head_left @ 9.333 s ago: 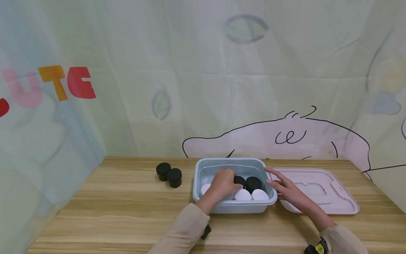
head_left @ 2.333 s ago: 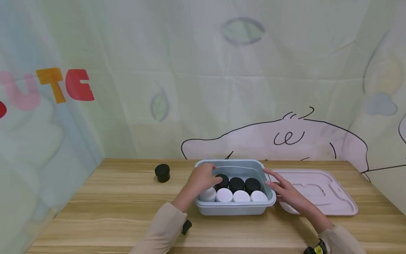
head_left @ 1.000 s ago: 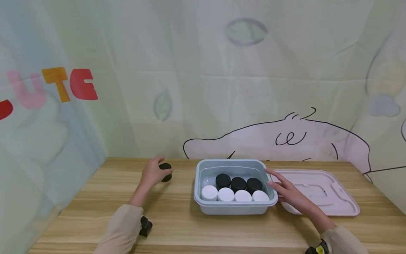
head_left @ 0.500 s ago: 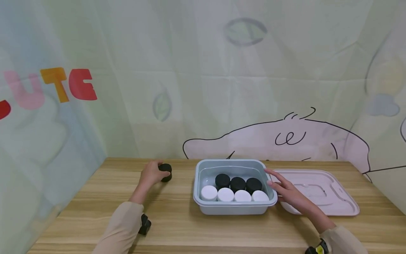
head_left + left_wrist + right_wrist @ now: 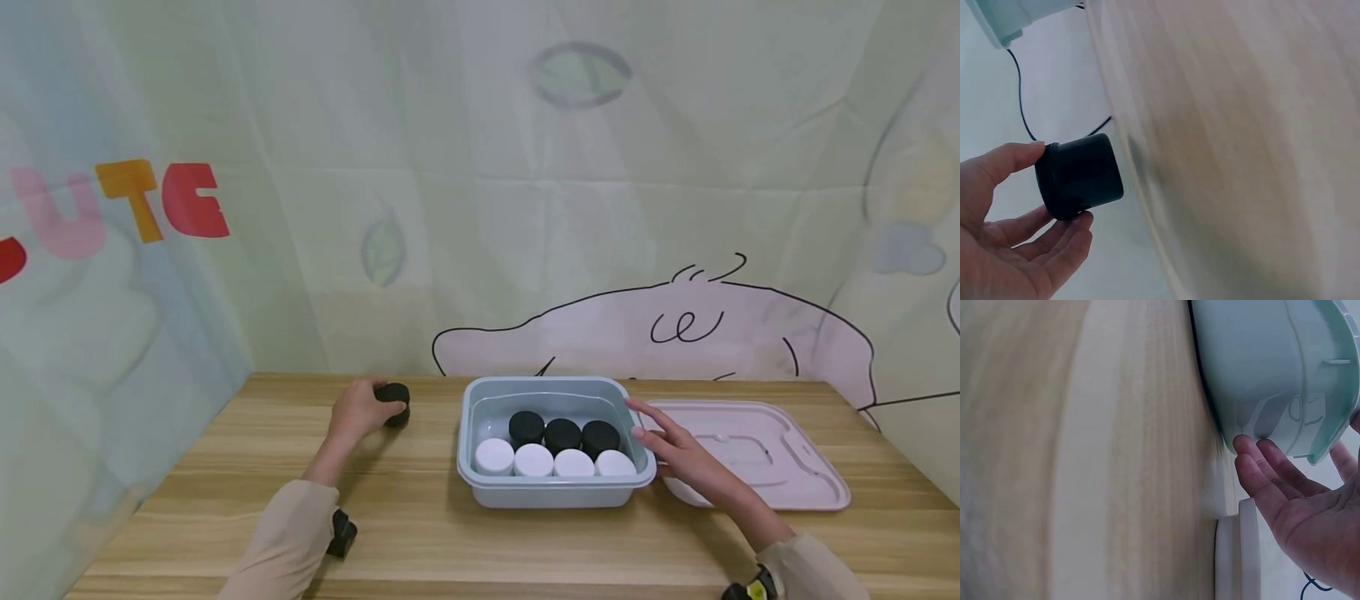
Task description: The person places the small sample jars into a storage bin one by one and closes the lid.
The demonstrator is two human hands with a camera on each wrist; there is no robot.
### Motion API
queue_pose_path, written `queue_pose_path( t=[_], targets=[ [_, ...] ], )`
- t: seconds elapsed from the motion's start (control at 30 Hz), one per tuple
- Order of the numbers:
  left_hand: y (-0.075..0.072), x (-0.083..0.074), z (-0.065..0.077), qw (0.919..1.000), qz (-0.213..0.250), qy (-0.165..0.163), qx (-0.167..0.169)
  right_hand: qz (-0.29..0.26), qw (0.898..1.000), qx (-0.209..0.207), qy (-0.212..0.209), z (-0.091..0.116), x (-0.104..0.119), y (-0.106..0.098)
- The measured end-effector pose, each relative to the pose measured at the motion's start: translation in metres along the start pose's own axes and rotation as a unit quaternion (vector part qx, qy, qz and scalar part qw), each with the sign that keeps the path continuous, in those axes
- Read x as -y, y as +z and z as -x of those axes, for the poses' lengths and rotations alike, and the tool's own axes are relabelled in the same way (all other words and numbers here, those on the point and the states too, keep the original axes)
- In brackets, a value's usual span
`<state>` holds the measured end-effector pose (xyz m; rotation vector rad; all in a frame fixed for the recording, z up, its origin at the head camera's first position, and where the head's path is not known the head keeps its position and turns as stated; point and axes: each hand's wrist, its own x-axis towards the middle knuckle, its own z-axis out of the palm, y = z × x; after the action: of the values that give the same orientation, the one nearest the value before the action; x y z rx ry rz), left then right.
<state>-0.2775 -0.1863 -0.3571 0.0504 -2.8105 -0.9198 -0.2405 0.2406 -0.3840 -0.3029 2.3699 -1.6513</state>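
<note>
In the head view my left hand (image 5: 362, 410) pinches a small black lidded jar (image 5: 396, 405) at the table's back left. The left wrist view has the thumb on one side of this black jar (image 5: 1082, 175) and the fingers on the other, its base close to the wooden surface. A light blue plastic box (image 5: 555, 493) holds a row of black-lidded jars (image 5: 562, 435) behind a row of white-lidded jars (image 5: 533, 459). My right hand (image 5: 686, 454) rests against the box's right end, index finger at the rim. Its fingers touch the box wall (image 5: 1254, 369) in the right wrist view.
A pale pink lid (image 5: 806, 483) lies flat on the table just right of the box, partly under the right forearm. The wooden table (image 5: 420, 542) ends at a printed curtain (image 5: 480, 208) behind it.
Earlier, the left hand placed black jars in the box's back row, then moved left to the last one outside. Just now that jar has shifted slightly up and right. The right hand stays put.
</note>
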Motion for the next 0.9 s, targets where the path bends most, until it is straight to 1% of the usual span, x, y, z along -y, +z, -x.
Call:
queue_pose_path(
  t=[0.23, 0.43, 0.63, 0.9],
  targets=[
    [-0.004, -0.018, 0.006, 0.9986, 0.013, 0.033, -0.038, 0.001, 1.0, 0.001, 0.001, 0.0, 0.0, 0.0],
    [-0.004, -0.04, 0.011, 0.9957, 0.05, 0.049, -0.061, 0.009, 1.0, -0.002, 0.004, 0.0, -0.001, -0.001],
    [-0.001, -0.063, 0.018, 0.9921, 0.082, 0.064, -0.07, 0.013, 1.0, -0.003, 0.005, 0.0, 0.0, -0.001],
    [0.005, -0.092, 0.028, 0.9868, 0.107, 0.098, -0.072, 0.013, 1.0, -0.001, 0.002, 0.0, 0.0, -0.001]
  ],
)
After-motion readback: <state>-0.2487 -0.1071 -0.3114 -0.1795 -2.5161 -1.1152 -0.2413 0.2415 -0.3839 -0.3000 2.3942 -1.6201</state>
